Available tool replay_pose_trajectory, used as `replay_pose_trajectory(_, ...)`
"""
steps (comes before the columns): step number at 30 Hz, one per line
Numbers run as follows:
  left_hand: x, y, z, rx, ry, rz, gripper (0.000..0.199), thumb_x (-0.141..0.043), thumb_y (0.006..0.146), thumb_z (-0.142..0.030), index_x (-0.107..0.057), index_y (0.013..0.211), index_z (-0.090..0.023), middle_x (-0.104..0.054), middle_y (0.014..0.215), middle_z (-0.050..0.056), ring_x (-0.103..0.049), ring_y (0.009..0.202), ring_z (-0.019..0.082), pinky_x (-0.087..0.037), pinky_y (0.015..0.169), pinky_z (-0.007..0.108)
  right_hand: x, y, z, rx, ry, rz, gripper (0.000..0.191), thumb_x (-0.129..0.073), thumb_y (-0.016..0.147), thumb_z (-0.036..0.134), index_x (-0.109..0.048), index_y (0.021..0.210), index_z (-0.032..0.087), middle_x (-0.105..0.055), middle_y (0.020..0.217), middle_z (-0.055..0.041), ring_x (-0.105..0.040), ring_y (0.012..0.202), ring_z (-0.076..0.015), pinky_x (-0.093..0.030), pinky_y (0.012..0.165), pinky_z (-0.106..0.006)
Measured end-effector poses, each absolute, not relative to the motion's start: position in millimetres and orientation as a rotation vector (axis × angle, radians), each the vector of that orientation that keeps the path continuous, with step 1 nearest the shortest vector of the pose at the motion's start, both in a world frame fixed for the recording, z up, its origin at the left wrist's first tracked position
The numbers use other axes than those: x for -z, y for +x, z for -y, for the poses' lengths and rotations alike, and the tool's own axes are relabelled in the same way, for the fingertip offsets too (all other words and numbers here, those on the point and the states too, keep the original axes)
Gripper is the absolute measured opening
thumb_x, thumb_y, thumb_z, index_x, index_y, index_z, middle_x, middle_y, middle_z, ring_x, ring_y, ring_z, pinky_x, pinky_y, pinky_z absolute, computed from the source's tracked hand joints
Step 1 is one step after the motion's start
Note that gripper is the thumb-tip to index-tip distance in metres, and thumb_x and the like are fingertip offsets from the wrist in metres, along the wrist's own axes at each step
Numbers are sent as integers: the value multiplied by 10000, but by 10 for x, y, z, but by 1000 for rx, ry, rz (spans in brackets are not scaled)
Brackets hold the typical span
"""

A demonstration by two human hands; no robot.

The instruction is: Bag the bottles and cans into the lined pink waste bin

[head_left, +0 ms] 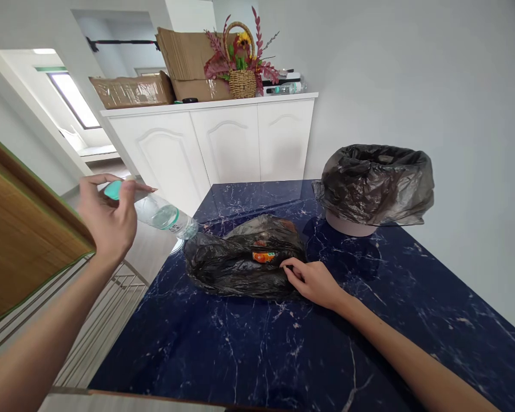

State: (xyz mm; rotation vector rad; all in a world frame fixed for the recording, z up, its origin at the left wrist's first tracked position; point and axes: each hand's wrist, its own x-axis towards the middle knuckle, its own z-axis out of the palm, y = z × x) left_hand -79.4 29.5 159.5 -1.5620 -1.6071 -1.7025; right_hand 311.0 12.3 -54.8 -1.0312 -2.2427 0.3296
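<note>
My left hand (111, 214) grips a clear plastic water bottle (167, 216) near its teal cap, above the left edge of the table. The bottle is tilted, its base pointing right and down toward a black plastic bag (236, 263). That bag lies crumpled on the blue marbled table (257, 343). Through an opening in it shows an orange label (264, 257); the rest of the contents is hidden. At the bag's right side, my right hand (311, 280) has its fingers curled and pinched against the black plastic.
A bin (349, 224) lined with a black bag stands at the table's back right. Behind the table, a white cabinet (227, 143) holds cardboard boxes (133, 91), a flower basket (242, 83) and another bottle (287, 88). A wooden panel (26, 229) and metal rack (111, 297) are at left.
</note>
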Motion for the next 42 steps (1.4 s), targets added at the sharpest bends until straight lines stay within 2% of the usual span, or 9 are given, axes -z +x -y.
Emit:
replay_pose_trajectory(10,-1283,-1125,-480,1271,-1778,1877,337,-730,972,-496,-562,1055,-217,-818,782,-50,-593,561,138,-429,703,251,571,3104,-131,-309,-1025,2243,283,-458,1120,339,-711,1186,230,-507,551,73,-514,476,-128,-303,558,-269)
replay_pose_trajectory(17,-1181,-1023,-461,1276,-1793,1895,370,-635,990,-596,-588,1054,-235,-813,813,-43,-533,505,140,-403,613,278,496,3100,-67,-277,-976,2207,302,-446,1129,333,-717,1195,217,-508,543,71,-483,447,-114,-316,531,-255)
replay_pose_trajectory(22,-1141,-931,-468,1290,-1861,1920,410,-614,992,-627,-574,1128,-242,-814,869,-14,-725,696,186,-484,725,306,401,3066,13,-185,-943,2100,275,-457,1118,307,-696,1205,202,-557,581,50,-518,486,-124,-374,558,-271)
replay_pose_trajectory(25,-1123,-927,-450,1308,-1891,1945,456,-667,945,-636,-548,1173,-259,-820,925,19,-785,844,244,-529,789,350,341,3034,49,-150,-906,2071,232,-479,1103,273,-676,1210,213,-650,711,4,-602,611,-152,-473,664,-298)
replay_pose_trajectory(28,-1102,-945,-413,1299,-1942,1962,524,-699,911,-639,-516,1234,-269,-817,1043,60,-782,941,284,-558,832,403,292,3000,67,-118,-822,2090,236,-515,1078,230,-651,1270,231,-730,1025,-85,-695,928,-223,-554,870,-371)
replay_pose_trajectory(31,-1080,-978,-381,1287,-2012,1883,624,-725,892,-617,-470,1321,-242,-759,1266,126,-739,1148,328,-570,960,482,271,2973,69,-85,-755,2137,321,-545,1061,192,-605,1371,244,-711,1255,-119,-669,1185,-276,-549,1032,-455)
replay_pose_trajectory(34,-1098,-1004,-349,1295,-1986,1689,717,-756,878,-578,-443,1391,-188,-613,1464,204,-614,1359,377,-499,1135,577,276,2963,56,-80,-722,2170,385,-533,1059,160,-570,1432,250,-699,1337,-114,-646,1274,-282,-535,1103,-495)
replay_pose_trajectory(38,-1197,-906,-229,1280,-1850,1372,501,-740,907,-428,-539,1299,-191,-613,1384,176,-538,1393,369,-479,1161,589,292,2970,27,-45,-700,2174,435,-508,1054,117,-562,1466,244,-694,1388,-116,-634,1324,-281,-532,1132,-515)
replay_pose_trajectory(42,-1150,-560,7,1071,-2380,1341,176,-624,983,-386,-679,1096,-264,-745,1055,69,-707,1067,289,-575,1026,477,302,2983,4,-6,-714,2182,503,-481,1053,96,-528,1533,242,-663,1469,-117,-582,1422,-288,-498,1191,-548)
